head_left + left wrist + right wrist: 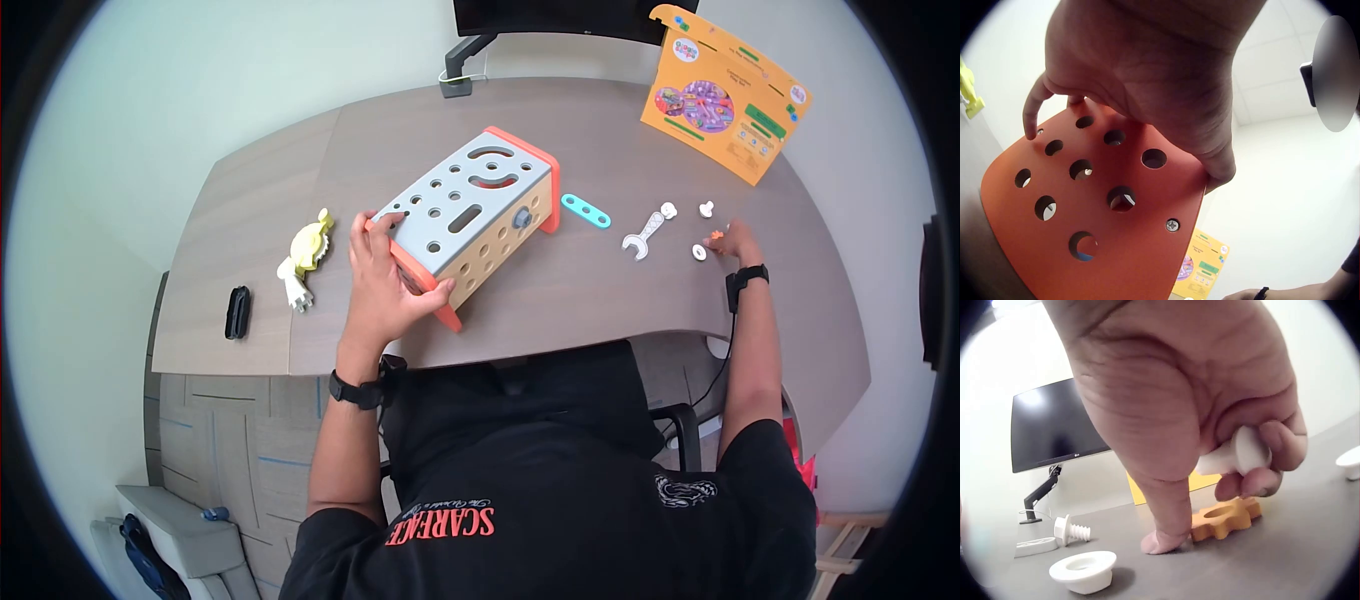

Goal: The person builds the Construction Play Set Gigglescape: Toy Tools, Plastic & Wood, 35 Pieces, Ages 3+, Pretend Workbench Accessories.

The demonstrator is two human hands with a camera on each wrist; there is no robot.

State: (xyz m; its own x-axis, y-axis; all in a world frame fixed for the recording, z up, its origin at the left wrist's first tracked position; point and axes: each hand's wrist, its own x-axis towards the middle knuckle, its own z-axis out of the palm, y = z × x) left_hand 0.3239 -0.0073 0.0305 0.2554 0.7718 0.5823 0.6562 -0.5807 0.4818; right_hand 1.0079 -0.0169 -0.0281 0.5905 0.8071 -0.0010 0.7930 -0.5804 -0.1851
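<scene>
Grey and orange, one toy box (482, 205) at the head view's centre is gripped by the left hand (380, 288), thumb and fingers spread wide. At right, one white bolt (1250, 452) is held in the right hand's (740, 245) curled fingers, over one orange gear (1225, 523); it might be dropped were that grip loosened. One wrench (648, 233), one turquoise strip (579, 207), one ring (1088, 582) are counted.

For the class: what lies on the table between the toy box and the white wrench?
A turquoise strip with holes lies between the toy box and the white wrench; the head view shows it.
</scene>
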